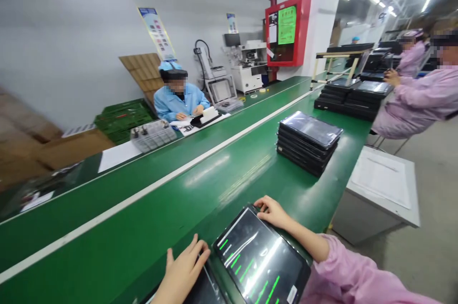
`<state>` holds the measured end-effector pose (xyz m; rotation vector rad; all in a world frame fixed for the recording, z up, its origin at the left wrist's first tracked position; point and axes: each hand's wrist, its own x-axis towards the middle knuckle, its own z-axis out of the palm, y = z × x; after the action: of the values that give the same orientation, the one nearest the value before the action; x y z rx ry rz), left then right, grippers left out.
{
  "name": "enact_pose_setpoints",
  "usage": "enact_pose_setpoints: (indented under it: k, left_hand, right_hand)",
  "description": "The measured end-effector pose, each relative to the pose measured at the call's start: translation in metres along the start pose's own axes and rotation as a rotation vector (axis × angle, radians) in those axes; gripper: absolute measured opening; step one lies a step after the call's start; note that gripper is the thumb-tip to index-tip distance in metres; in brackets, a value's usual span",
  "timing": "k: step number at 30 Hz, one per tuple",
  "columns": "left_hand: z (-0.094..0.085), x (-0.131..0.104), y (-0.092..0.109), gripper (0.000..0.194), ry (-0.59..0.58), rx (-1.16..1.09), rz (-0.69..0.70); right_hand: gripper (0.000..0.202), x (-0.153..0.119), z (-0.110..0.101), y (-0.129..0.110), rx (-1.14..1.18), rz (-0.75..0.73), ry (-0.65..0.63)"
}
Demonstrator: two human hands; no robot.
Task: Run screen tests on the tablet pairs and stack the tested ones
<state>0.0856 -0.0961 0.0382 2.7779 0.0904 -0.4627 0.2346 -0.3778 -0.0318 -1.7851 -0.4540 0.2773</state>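
A black tablet (263,261) with green lines of text on its lit, glossy screen lies at the bottom centre. My right hand (274,212) rests at its far right corner, fingers curled over the edge. To its left, a second dark tablet (205,285) is partly hidden under my left hand (186,268). The fingers of that hand are spread, with the thumb raised and the fingertips at the tablet's upper edge.
On the green bench (157,227), a stack of black tablets (307,141) stands further back, with more stacks (354,96) beyond. A person in blue (181,99) works across the bench; people in pink (425,84) sit at right. A white cabinet (382,189) stands beside the bench.
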Motion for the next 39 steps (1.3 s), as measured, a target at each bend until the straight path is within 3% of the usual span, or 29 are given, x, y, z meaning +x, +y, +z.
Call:
enact_pose_setpoints:
  k: [4,13,25,29,33,35,39]
  left_hand:
    - [0.001,0.001,0.006,0.041,0.037,0.043,-0.009]
    - [-0.014,-0.007,0.024,0.039,0.045,-0.056,0.006]
    - [-0.014,-0.005,0.033,0.045,0.059,-0.077,-0.006]
    - [-0.014,-0.009,0.03,0.047,0.046,-0.092,0.014]
    - [-0.008,-0.009,0.03,0.049,0.021,-0.092,-0.01]
    - [-0.005,-0.008,0.031,0.052,0.01,-0.097,-0.03]
    - [-0.004,-0.006,0.032,0.053,-0.004,-0.116,-0.049]
  right_hand:
    - [0.043,-0.001,0.0,0.006,0.056,0.03,-0.002]
    - [0.047,0.0,-0.008,0.015,0.076,0.047,-0.068]
    - [0.051,0.001,-0.013,0.02,0.027,0.022,-0.044]
    - [0.041,-0.021,-0.031,0.011,-0.08,0.062,-0.026]
    - [0.04,-0.05,-0.043,0.006,-0.218,0.119,-0.152]
    - [0.043,-0.056,-0.039,0.005,-0.184,0.182,-0.166]
    - [0.048,-0.054,-0.02,-0.001,-0.108,0.266,-0.066]
